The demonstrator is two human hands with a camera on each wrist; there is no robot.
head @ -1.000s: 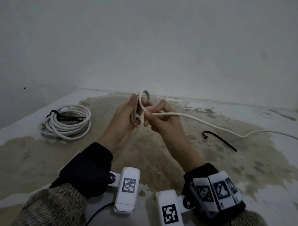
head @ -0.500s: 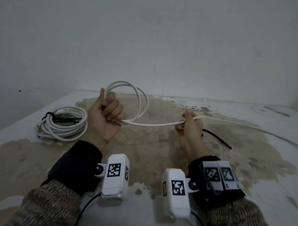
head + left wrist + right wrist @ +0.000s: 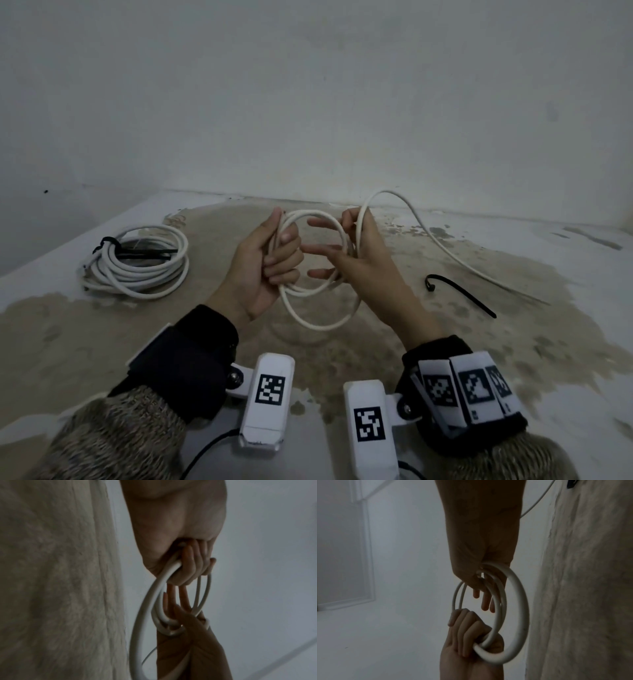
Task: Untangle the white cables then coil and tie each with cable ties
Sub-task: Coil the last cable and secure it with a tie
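Observation:
Over the middle of the table, my left hand point(image 3: 279, 260) grips a small coil of white cable point(image 3: 322, 327) with curled fingers. My right hand point(image 3: 354, 240) is at the coil's right side. Its thumb and forefinger pinch the cable while the other fingers reach straight through the loops. From that pinch the cable tail point(image 3: 442, 245) arcs up, then slopes down to the table on the right. The left wrist view shows the left hand point(image 3: 187, 566) closed round the coil point(image 3: 139, 615). In the right wrist view the coil point(image 3: 522, 595) hangs between both hands. A loose black cable tie point(image 3: 459, 294) lies to the right.
A second white cable point(image 3: 137, 267), coiled and bound with a black tie point(image 3: 108, 244), lies at the left of the stained table point(image 3: 171, 342). A pale wall point(image 3: 308, 102) rises close behind. The table's right end runs out of view.
The hands were apart with the cable stretched between them. The right hand has come in to the left hand and laid another loop on the coil, and the tail now arcs upward.

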